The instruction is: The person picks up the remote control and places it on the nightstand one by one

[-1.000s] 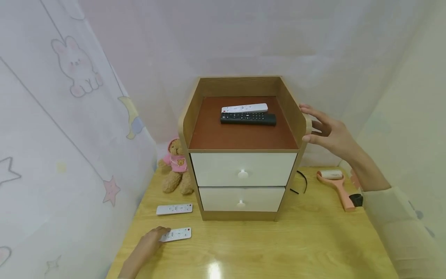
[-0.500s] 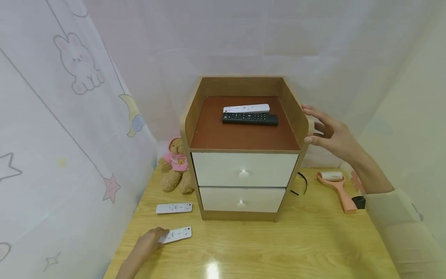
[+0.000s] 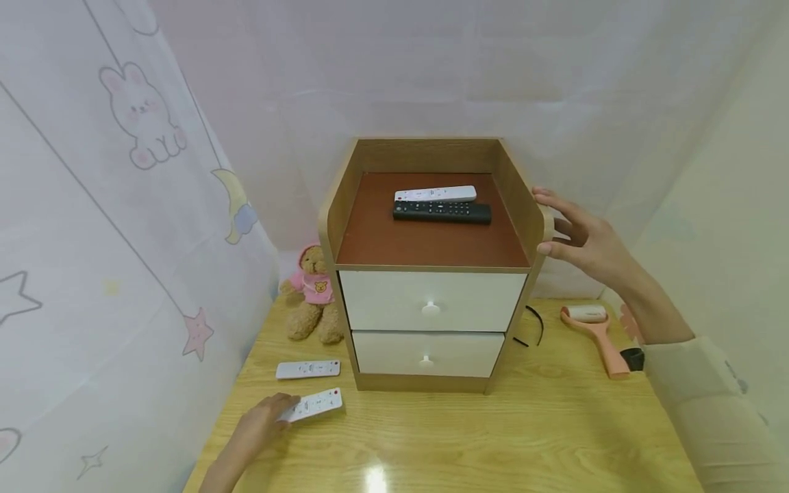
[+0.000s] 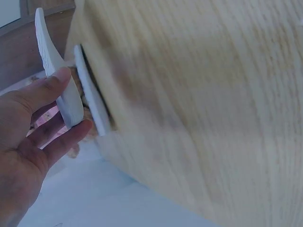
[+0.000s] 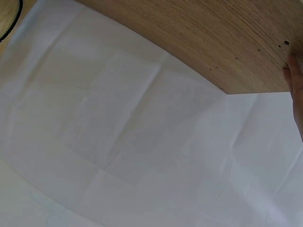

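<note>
My left hand pinches a white remote control by its near end, thumb on one side and fingers on the other. In the left wrist view that remote is lifted off the wooden table, tilted. A second white remote lies flat just behind it. My right hand rests against the outer right side of a small wooden cabinet, fingers spread along the panel's edge. On the cabinet's top lie another white remote and a black remote, side by side.
Two white drawers, upper and lower, face me, both closed. A teddy bear in pink sits left of the cabinet. To the right lie a black headband and a lint roller. Patterned curtain hangs at left.
My left hand has raised the white remote from the table and shifted it slightly away from me. The right hand has stayed against the cabinet's side.
</note>
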Demonstrator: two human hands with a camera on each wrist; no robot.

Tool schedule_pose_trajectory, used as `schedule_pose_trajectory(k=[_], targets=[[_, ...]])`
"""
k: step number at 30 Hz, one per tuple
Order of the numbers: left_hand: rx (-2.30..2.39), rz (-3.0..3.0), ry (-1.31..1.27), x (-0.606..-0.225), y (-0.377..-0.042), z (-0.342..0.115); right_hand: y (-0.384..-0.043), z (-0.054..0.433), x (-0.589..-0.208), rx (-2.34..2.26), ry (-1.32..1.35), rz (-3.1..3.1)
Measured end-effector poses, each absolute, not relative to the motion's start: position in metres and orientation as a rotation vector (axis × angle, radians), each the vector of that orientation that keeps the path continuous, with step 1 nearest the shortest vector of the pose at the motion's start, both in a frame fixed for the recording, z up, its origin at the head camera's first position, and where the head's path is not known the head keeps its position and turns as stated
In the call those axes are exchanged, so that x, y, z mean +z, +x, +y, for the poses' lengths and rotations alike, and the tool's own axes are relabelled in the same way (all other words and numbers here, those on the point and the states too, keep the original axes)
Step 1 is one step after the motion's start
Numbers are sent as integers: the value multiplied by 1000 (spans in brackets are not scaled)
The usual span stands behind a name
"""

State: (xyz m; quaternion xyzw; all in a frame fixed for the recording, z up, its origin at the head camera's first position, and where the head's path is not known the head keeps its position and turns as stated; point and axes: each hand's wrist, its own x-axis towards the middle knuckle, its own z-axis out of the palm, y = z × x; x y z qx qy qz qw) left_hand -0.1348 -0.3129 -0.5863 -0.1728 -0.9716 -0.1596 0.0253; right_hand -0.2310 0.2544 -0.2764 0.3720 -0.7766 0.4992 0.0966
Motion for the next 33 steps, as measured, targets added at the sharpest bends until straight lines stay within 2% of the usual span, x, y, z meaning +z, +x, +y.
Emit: schedule_pose_trajectory(k=[33], targets=[[-433, -2397, -901, -465, -125, -264, -232, 255, -279, 1587, 1103, -2259]])
